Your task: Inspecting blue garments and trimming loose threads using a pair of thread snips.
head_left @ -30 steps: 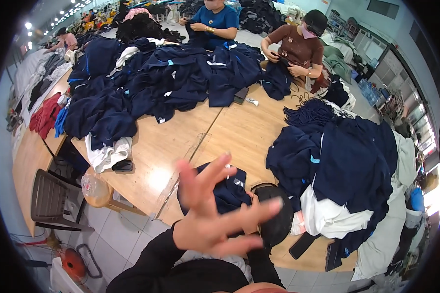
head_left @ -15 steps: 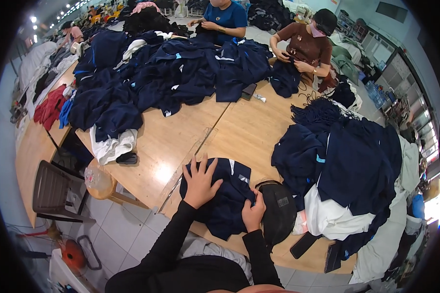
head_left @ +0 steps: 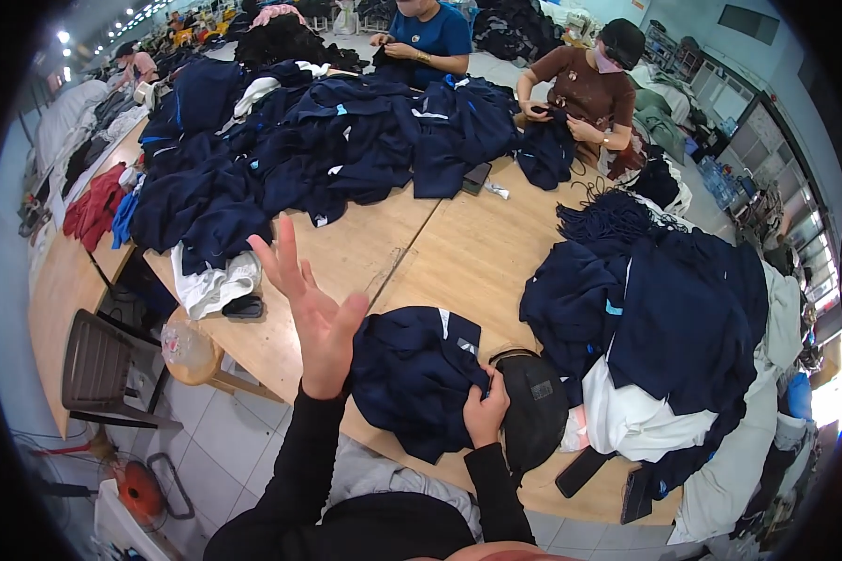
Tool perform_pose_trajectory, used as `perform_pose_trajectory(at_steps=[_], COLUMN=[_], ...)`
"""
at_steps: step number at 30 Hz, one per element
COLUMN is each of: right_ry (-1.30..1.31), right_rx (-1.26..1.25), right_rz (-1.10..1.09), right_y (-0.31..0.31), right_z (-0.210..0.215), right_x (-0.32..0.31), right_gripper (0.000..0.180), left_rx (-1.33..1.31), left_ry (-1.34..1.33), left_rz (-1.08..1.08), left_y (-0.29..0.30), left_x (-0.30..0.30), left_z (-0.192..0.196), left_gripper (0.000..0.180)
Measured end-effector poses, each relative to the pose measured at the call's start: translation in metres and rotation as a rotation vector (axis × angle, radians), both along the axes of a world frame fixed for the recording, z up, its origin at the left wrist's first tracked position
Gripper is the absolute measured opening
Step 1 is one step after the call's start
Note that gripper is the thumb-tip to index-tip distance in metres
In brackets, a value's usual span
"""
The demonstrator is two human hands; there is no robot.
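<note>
In front of me a navy blue garment [head_left: 412,374] lies bunched at the near edge of the wooden table [head_left: 346,252], with small white and grey labels at its upper right. My left hand [head_left: 316,327] is raised above the garment's left side, fingers spread, holding nothing. At the garment's right edge my right hand [head_left: 486,404] grips a fold of the cloth between thumb and fingers. Directly beside that hand lies a black cap-like pouch [head_left: 533,411], partly behind my fingers.
Navy garments [head_left: 692,318] and a white cloth [head_left: 641,416] are heaped at right, near a dark phone [head_left: 585,470]. A long navy pile [head_left: 346,140] covers the far side, where two people handle dark cloth. A chair [head_left: 112,365] and a stool [head_left: 192,360] stand at left.
My left hand has lifted off the garment and moved up and to the left, its fingers spreading. The right hand keeps its grip in nearly the same place.
</note>
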State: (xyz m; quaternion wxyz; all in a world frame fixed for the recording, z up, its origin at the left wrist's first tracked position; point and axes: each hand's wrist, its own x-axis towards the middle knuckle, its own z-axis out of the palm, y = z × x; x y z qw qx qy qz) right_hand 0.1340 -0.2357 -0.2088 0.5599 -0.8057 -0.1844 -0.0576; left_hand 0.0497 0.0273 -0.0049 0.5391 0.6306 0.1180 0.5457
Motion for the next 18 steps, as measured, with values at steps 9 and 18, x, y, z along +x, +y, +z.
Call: perform_pose_trajectory(at_steps=[9, 18], right_ry=[-0.024, 0.006], right_rx=[-0.050, -0.046], right_rz=[0.010, -0.005], right_y=[0.005, 0.002], right_z=[0.000, -0.002], right_x=[-0.003, -0.002], right_gripper=[0.038, 0.039], left_rx=[0.641, 0.598], left_ry=[1.251, 1.127], left_rz=[0.444, 0.311], left_y=[0.016, 0.020], left_x=[-0.007, -0.004], left_z=[-0.229, -0.237], left_gripper=[0.073, 0.065])
